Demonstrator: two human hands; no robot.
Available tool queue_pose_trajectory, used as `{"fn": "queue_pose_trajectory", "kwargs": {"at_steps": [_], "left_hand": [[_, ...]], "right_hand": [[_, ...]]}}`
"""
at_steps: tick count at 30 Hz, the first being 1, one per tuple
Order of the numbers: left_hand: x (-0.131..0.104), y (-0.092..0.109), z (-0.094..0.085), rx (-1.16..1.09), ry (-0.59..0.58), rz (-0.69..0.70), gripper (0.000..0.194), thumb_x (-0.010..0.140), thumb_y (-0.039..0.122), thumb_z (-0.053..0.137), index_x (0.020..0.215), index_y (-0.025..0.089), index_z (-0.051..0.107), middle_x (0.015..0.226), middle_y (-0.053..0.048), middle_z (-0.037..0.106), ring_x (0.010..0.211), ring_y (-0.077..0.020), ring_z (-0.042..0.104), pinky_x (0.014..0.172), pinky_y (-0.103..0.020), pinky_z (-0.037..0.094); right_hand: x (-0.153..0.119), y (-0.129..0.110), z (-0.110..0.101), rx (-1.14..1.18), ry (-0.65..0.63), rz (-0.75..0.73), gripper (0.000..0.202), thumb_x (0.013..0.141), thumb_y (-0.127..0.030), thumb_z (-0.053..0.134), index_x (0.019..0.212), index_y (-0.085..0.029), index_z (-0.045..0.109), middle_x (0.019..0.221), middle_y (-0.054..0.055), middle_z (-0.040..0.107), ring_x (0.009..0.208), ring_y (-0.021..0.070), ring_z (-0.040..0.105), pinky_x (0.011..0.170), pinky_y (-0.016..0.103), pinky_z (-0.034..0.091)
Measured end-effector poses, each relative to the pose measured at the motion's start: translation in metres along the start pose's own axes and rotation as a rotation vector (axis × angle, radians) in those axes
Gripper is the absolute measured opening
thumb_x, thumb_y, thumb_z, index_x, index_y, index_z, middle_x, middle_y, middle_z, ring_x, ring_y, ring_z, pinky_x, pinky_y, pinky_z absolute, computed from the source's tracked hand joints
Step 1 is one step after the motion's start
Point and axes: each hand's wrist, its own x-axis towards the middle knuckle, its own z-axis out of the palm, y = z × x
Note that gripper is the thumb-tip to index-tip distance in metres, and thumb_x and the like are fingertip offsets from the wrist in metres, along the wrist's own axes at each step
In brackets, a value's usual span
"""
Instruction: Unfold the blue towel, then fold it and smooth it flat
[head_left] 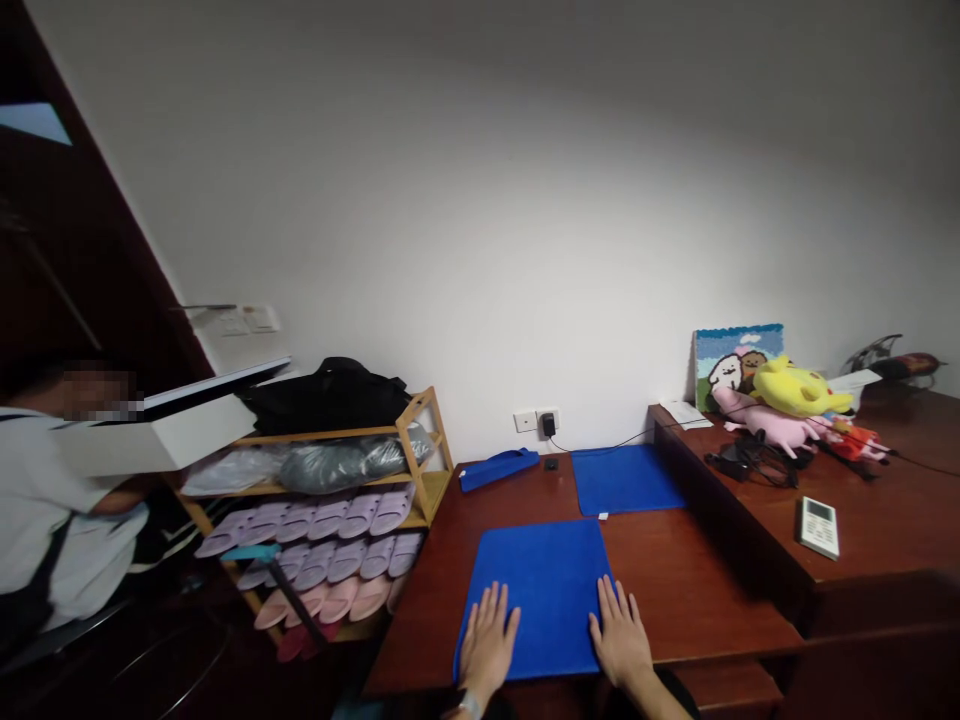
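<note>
Both hands, left (487, 640) & right (619, 636), lie flat w/ fingers spread on the near blue mat (541, 590) at the tabletop (675, 580) front edge, gripping nothing. Shoe rack (337, 500) at left holds rows of pale slippers (322, 540), its lower shelves partly dark & hard to make out. Person (45, 500) at left is cut off by frame.

Both forearms bare, no sleeves; left hand (487, 640) w/ pale wristband nr wrist; right hand (621, 636) plain, no rings.
</note>
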Motion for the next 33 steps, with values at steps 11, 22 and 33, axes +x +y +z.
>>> {"fn": "queue_pose_trajectory", "kwargs": {"at_steps": [11,22,33], "left_hand": [[-0.001,-0.037,0.01,0.035,0.094,-0.098,0.075,0.101,0.06,0.017,0.16,0.014,0.024,0.168,-0.005,0.018,0.156,-0.0237,0.019,0.128,-0.045,0.021],[-0.001,-0.019,-0.012,0.074,0.086,-0.029,0.07,0.102,0.056,0.023,0.159,0.015,0.03,0.166,-0.008,0.024,0.154,-0.0256,0.023,0.127,-0.049,0.023],[-0.009,0.134,0.023,-0.216,-0.009,0.432,0.06,0.106,0.052,0.011,0.161,0.029,0.021,0.167,0.002,0.025,0.156,-0.0202,0.021,0.129,-0.047,0.022]], "right_hand": [[-0.008,0.03,0.074,0.049,0.173,-0.059,0.069,0.099,-0.058,0.024,0.157,-0.022,0.035,0.164,0.0,0.024,0.153,0.0294,0.025,0.125,0.054,0.027],[-0.015,0.027,0.075,0.124,0.274,-0.126,0.067,0.101,-0.057,0.023,0.155,-0.021,0.04,0.163,0.002,0.028,0.153,0.0296,0.025,0.126,0.053,0.026],[0.005,0.049,0.107,0.096,0.323,-0.229,0.062,0.099,-0.057,0.031,0.146,-0.025,0.055,0.156,0.004,0.041,0.146,0.0324,0.04,0.118,0.054,0.04]]}}
